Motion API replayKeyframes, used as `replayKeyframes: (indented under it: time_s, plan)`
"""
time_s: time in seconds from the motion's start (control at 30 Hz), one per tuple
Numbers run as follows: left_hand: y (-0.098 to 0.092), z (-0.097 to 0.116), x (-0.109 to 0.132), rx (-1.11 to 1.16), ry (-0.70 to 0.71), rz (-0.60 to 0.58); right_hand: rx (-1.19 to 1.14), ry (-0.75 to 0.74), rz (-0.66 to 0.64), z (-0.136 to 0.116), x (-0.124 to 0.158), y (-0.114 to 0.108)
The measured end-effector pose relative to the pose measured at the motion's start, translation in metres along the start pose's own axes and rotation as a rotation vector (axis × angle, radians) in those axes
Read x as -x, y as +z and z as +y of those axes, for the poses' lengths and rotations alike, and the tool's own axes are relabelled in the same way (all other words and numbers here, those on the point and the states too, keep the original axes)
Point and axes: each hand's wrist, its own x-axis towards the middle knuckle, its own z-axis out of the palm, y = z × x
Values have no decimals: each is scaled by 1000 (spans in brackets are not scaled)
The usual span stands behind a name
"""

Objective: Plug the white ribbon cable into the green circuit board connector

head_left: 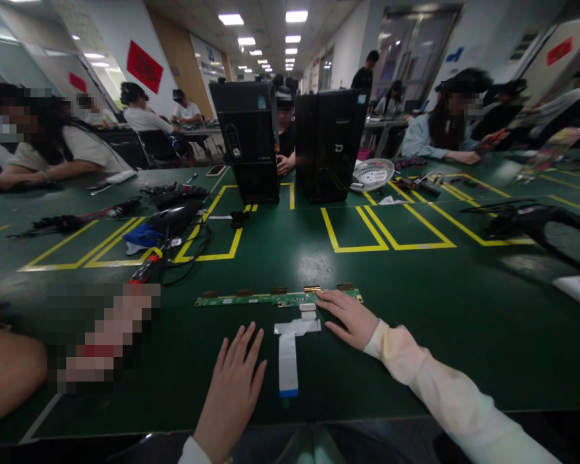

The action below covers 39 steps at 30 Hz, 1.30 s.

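A long narrow green circuit board strip (251, 298) lies across the green table mat in front of me. A white flat ribbon cable (289, 351) with a blue tip runs from the board's middle toward me. My right hand (348, 318) lies flat with fingers stretched out, its fingertips touching the board's right part beside the cable's connector. To the left of the cable, my left hand (232, 386) rests flat on the mat with fingers spread and holds nothing.
Two black computer towers (249, 138) (329, 143) stand upright at the back centre. Tangled cables, a red-handled tool (144, 269) and a blue cloth (142, 236) lie at left. A white fan grille (373, 173) sits behind. Other people sit around; someone's arm (9, 367) rests at left.
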Motion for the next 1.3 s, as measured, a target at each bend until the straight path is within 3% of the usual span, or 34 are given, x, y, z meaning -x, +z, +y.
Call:
replayKeyframes:
  time_s: [0.43,0.6,0.73,0.87,1.07,1.3]
  plan:
    - [-3,-2,-11,82,-2,-2,35,-9,-6,-3,0,-3]
    - [-4,-4,-24,117,-16,-7,29,-106,-116,-13,-6,-10]
    - [-4,-5,-29,133,-19,-4,-12,-94,-216,-16,-9,-12]
    - [-2,-6,-28,145,-19,9,-16,-69,-232,-14,-6,-12]
    - [-2,-7,-27,151,-19,0,66,29,-194,-7,22,-11]
    - [-3,-5,-27,171,-26,17,314,309,13,11,81,-9]
